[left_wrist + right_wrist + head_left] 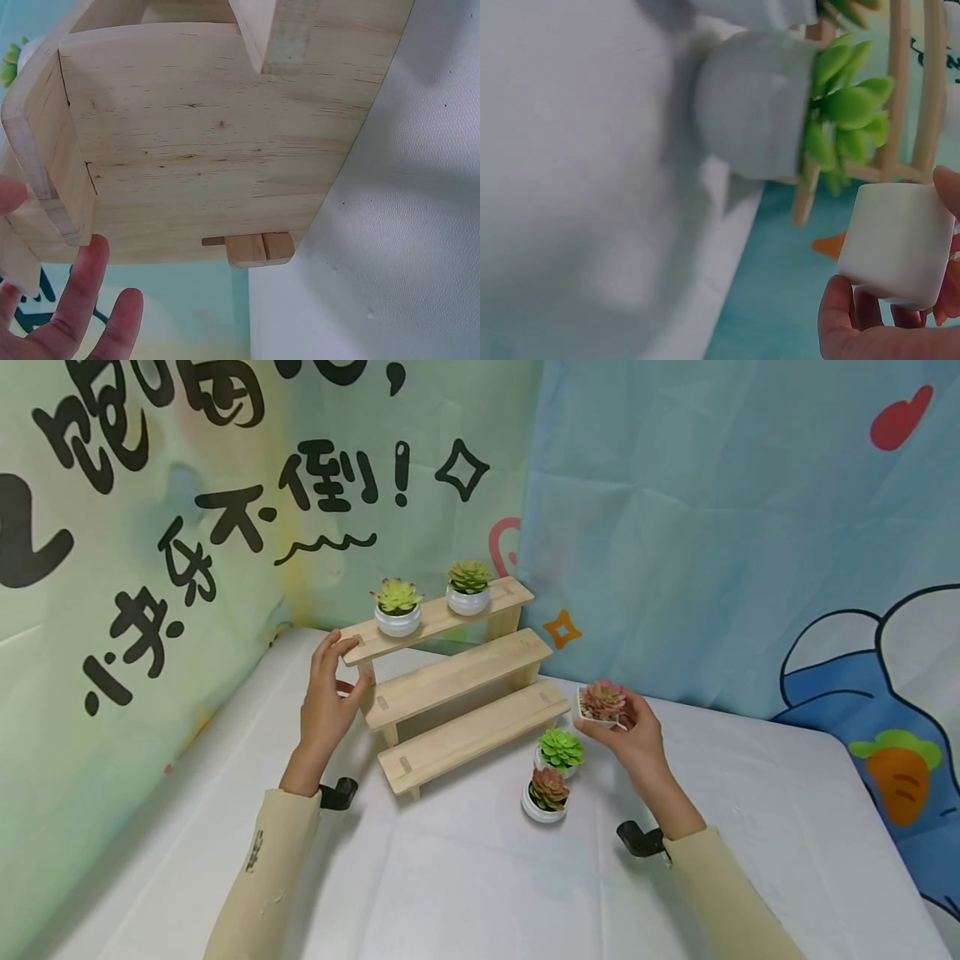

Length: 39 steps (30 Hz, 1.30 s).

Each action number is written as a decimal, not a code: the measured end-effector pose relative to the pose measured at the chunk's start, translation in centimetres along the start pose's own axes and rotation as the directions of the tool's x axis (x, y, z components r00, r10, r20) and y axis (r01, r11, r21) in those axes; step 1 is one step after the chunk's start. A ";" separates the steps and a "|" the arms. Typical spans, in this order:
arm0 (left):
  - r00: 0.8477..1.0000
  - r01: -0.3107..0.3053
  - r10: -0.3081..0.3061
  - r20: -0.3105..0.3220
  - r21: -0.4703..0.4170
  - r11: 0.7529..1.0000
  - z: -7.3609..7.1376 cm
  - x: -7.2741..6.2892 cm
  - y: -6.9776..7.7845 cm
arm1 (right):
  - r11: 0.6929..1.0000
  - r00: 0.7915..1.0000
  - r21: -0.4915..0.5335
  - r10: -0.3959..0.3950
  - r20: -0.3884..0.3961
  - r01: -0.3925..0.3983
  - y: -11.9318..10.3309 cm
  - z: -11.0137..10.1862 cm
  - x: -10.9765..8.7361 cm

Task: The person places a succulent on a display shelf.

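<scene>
A wooden three-step plant stand (465,677) stands on the white table. My left hand (327,693) grips the left end of its top step, fingers at the edge and thumb below; in the left wrist view, fingertips of the left hand (64,315) meet the wood. Two potted green succulents, one left (397,607) and one right (468,587), sit on the top step. My right hand (633,735) holds a reddish succulent in a square white pot (600,703), raised beside the stand's right end; the right wrist view shows the pot's plain white side (896,244) between thumb and fingers.
In front of the stand's right end, a bright green succulent (560,750) in a round white pot stands behind a reddish-brown one (547,795). The two lower steps are bare. Printed cloth backdrops (675,527) rise behind and left of the table (465,885).
</scene>
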State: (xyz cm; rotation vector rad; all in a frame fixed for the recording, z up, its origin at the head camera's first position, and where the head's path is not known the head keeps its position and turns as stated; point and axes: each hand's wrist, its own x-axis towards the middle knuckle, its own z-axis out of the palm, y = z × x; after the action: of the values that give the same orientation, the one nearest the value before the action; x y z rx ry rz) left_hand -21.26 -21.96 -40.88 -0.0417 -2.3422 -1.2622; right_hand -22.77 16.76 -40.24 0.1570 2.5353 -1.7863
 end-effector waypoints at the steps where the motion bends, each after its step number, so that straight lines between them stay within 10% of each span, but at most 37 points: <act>1: 1.000 -0.003 0.003 0.000 -0.003 1.000 0.0 0.0 0.0 | 1.000 1.000 0.001 -0.006 0.012 0.006 -0.3 0.1 0.0; 39: 1.000 0.013 -0.013 0.010 0.009 1.000 -0.2 0.3 -0.3 | 0.982 0.942 0.131 -0.166 0.291 0.133 -7.5 10.6 2.0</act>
State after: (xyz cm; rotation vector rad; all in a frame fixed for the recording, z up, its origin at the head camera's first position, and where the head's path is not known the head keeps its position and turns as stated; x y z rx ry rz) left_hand -21.52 -22.36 -40.90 -0.0298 -2.3605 -1.2604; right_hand -25.84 4.42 -37.01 -0.2926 2.2903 -1.8366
